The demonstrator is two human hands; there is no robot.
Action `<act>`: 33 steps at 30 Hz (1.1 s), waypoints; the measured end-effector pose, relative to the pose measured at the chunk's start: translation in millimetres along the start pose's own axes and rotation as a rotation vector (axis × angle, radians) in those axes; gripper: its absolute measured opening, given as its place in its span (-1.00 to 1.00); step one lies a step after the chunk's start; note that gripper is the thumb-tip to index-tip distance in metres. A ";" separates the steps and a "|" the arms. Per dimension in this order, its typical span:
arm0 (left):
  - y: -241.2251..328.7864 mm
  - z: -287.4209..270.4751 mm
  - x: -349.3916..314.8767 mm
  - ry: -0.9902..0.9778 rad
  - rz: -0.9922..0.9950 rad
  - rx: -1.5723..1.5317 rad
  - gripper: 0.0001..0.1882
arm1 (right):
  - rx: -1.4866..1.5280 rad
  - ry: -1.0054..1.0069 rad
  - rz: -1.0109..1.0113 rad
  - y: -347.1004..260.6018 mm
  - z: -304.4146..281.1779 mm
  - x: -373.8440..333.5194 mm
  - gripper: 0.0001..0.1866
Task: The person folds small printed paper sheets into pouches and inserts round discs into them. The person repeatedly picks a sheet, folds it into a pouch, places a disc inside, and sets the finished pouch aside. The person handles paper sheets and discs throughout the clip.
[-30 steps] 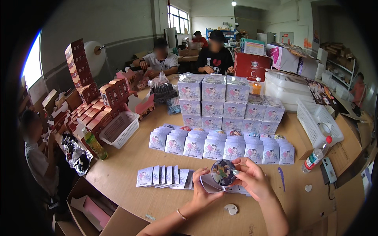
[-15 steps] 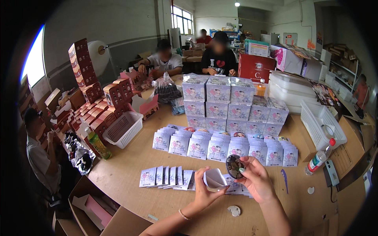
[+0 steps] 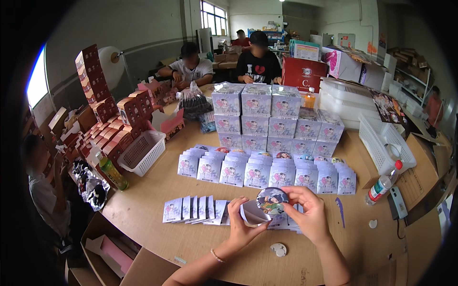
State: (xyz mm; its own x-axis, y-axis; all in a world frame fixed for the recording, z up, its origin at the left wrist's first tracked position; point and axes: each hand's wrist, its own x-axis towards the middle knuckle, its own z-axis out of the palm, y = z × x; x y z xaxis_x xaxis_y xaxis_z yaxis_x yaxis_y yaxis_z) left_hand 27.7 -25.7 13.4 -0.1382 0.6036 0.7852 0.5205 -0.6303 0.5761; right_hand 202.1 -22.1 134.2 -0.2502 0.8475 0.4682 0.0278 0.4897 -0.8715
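Observation:
My left hand (image 3: 241, 230) pinches a small pale lilac paper pouch (image 3: 252, 215), its mouth squeezed wide. Held by its edge between the fingers and thumb of my right hand (image 3: 309, 215) is a round button badge (image 3: 271, 201), its coloured cartoon face showing. The badge sits at the pouch's mouth; whether its lower edge has entered I cannot tell. Under and behind my hands lie more pouches, partly covered. To the left, several overlapping flat pouches (image 3: 173, 210) form a row. Farther back, bundles of pouches (image 3: 256, 174) stand side by side, with round badges (image 3: 283, 155) showing behind some.
Lilac printed boxes (image 3: 256, 100) are stacked behind the bundles. A white basket (image 3: 142, 153) and green-tea-coloured bottle (image 3: 112, 172) stand left; a red-capped bottle (image 3: 382, 185) stands right. A white round piece (image 3: 278, 249) lies near my wrists. Two people sit across the table.
My right hand has turned the badge from its dark back to its printed face and brought it left to the pouch's mouth. The whole view has shifted slightly.

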 end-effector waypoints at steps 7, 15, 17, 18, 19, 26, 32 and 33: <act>-0.8 -0.9 -2.1 -0.025 -0.017 -0.042 -0.05 | -0.217 -0.106 -0.032 -1.3 21.3 -7.5 -0.69; 6.5 -1.4 1.2 -0.049 -0.045 -0.027 -0.01 | -0.385 -0.056 -0.188 9.7 24.0 -6.3 -0.71; 6.9 -1.2 1.0 -0.041 -0.047 -0.028 0.00 | -0.368 -0.055 -0.178 12.0 24.6 -6.3 -0.70; 7.1 -0.5 0.6 -0.033 -0.049 -0.033 0.00 | -0.360 -0.054 -0.173 12.7 24.9 -6.3 -0.69; 7.3 0.0 0.2 -0.025 -0.050 -0.038 0.00 | -0.350 -0.048 -0.159 12.7 25.0 -6.0 -0.69; 11.0 -0.4 1.0 -0.015 -0.076 0.043 0.02 | -0.247 -0.019 -0.056 18.5 22.4 -1.2 -0.70; 9.2 0.8 -0.4 -0.007 -0.165 0.027 0.03 | -0.363 -0.047 -0.237 17.1 30.8 -5.0 -0.72; 7.7 0.3 -0.7 -0.002 -0.166 0.011 0.04 | -0.351 -0.044 -0.228 15.3 32.4 -5.9 -0.72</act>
State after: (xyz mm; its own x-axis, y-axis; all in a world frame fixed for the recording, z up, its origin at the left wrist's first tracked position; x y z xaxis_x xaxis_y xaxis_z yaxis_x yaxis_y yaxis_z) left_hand 32.1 -30.8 17.2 -0.2218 0.6999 0.6789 0.4995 -0.5164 0.6956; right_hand 172.6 -26.2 113.4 -0.3287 0.7033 0.6304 0.2927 0.7105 -0.6400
